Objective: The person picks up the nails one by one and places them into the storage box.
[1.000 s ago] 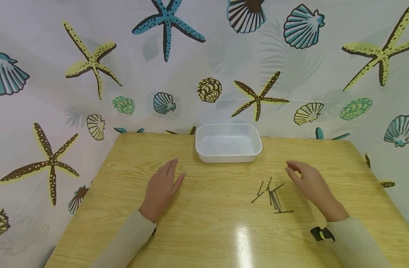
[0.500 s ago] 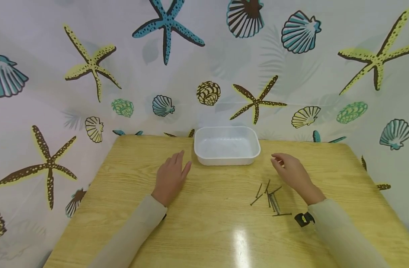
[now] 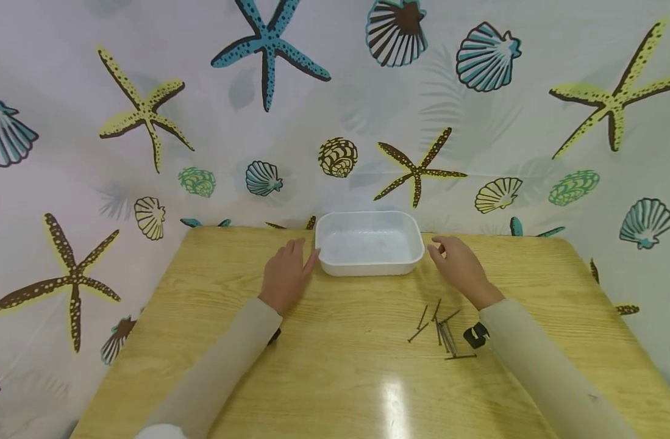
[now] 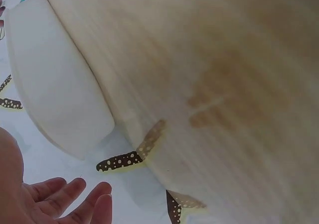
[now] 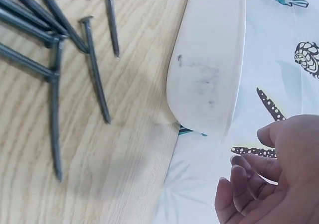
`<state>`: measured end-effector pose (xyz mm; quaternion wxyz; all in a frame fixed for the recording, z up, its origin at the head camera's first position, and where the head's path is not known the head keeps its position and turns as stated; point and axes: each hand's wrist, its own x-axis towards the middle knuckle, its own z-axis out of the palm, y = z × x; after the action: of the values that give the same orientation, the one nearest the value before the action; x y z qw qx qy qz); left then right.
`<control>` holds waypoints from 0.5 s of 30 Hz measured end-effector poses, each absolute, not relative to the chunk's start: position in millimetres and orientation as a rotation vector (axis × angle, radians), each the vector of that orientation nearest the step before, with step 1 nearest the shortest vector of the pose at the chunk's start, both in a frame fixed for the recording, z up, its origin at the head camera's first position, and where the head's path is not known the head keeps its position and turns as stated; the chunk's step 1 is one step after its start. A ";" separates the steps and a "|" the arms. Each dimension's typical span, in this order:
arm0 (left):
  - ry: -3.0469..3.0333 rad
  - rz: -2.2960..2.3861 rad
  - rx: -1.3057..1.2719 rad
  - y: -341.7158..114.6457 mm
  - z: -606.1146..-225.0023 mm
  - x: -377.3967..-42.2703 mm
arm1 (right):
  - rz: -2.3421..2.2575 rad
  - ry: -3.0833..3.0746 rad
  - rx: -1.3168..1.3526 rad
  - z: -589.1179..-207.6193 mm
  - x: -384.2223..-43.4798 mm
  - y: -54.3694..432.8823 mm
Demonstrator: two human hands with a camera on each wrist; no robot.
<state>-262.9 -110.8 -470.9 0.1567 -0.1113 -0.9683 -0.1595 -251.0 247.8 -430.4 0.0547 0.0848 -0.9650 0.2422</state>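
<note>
A white plastic tub (image 3: pixel 367 268) stands at the far edge of the table. My left hand (image 3: pixel 286 275) is beside its left end, fingers extended and thumb tip right at the rim. In the left wrist view that hand (image 4: pixel 65 201) appears below the tub (image 4: pixel 57 79). On the other side, my right hand (image 3: pixel 461 269) is just off the tub's right end with fingers loosely bent, holding nothing. The right wrist view shows a gap between the right hand (image 5: pixel 269 179) and the tub wall (image 5: pixel 204 64).
Several iron nails (image 3: pixel 445 338) lie in a loose pile on the wooden table (image 3: pixel 324 372), right of centre and nearer than the tub. Some nails (image 5: pixel 97 74) show close up in the right wrist view. A seashell-print cloth (image 3: pixel 291 140) hangs behind the table.
Both hands have moved forward and inward, from well apart on the table to either end of the tub. The tub and nails stay in place; the head view has tilted slightly up.
</note>
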 end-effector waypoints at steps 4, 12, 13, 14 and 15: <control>-2.797 -0.469 -0.301 -106.6 -465.5 -276.5 | 0.706 -2.924 0.226 -431.7 -262.6 245.3; -2.857 -0.477 -0.216 -95.1 -461.5 -305.1 | 0.658 -2.977 0.201 -433.3 -283.9 239.9; -2.872 -0.478 -0.202 -93.3 -461.9 -308.1 | 0.652 -2.984 0.196 -433.7 -286.0 239.3; -2.890 -0.479 -0.192 -91.8 -461.9 -311.1 | 0.650 -2.990 0.196 -434.3 -288.1 238.6; -2.906 -0.481 -0.180 -90.2 -462.0 -313.8 | 0.649 -2.995 0.199 -435.0 -290.1 237.8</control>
<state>-313.8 -90.2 -462.0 0.0950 -0.0606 -0.9803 -0.1621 -290.1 237.8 -435.0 0.0354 0.0646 -0.9747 0.2112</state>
